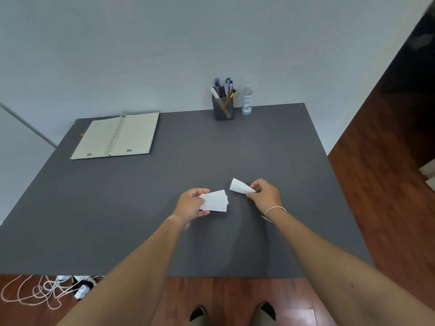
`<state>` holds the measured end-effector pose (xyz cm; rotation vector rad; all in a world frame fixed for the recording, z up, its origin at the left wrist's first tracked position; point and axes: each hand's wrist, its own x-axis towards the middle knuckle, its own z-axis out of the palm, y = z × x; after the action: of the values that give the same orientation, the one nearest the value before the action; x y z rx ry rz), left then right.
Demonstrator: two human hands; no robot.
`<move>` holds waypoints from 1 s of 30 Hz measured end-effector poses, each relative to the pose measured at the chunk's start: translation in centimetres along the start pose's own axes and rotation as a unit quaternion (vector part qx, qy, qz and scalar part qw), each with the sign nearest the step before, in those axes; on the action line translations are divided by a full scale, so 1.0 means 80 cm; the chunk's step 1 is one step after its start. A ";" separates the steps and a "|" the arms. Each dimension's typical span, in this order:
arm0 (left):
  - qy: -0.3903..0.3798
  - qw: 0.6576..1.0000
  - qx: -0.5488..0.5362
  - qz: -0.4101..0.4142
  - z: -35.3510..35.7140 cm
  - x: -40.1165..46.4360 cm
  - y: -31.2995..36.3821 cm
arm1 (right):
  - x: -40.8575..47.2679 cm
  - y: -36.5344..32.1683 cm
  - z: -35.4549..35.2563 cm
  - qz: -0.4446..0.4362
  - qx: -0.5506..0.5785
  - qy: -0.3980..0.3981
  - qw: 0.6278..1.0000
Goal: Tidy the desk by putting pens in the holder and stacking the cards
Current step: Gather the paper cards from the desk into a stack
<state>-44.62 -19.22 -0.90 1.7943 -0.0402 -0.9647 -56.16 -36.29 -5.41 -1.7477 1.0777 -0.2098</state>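
Observation:
My left hand (pixel 191 206) grips a small fanned stack of white lined cards (pixel 216 200) by its left end, just above the middle of the grey desk (pixel 141 208). Just to the right, my right hand (pixel 265 194) pinches a single white card (pixel 240 186), which curls and points up and left toward the stack. The two sets of cards are a short gap apart. At the back of the desk stands a dark mesh pen holder (pixel 223 108) with several pens (pixel 226 87) in it.
A clear sanitiser bottle (pixel 247 99) stands right of the holder. An open spiral notebook (pixel 116 136) lies at the back left. A wall runs behind the desk. White cables and a plug (pixel 47 290) lie on the wooden floor at lower left.

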 end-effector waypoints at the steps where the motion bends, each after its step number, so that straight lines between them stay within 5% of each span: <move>1: -0.001 1.000 0.000 0.000 0.000 0.000 0.000 | 0.000 0.000 0.000 -0.003 -0.001 0.000 1.000; 9: -0.002 1.000 -0.001 -0.001 0.000 0.003 0.000 | 0.002 0.005 0.004 0.006 0.022 0.015 1.000; 23: 0.024 0.999 -0.025 0.013 0.005 0.013 0.014 | 0.004 -0.034 -0.008 0.019 0.237 -0.030 0.971; 30: 0.003 0.997 -0.067 0.028 0.023 0.015 0.039 | -0.002 -0.055 -0.014 -0.005 0.184 -0.071 0.980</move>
<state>-43.70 -22.56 0.68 1.6642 -0.0220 -0.9006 -54.44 -36.64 -1.20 -1.4125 0.8651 -0.2687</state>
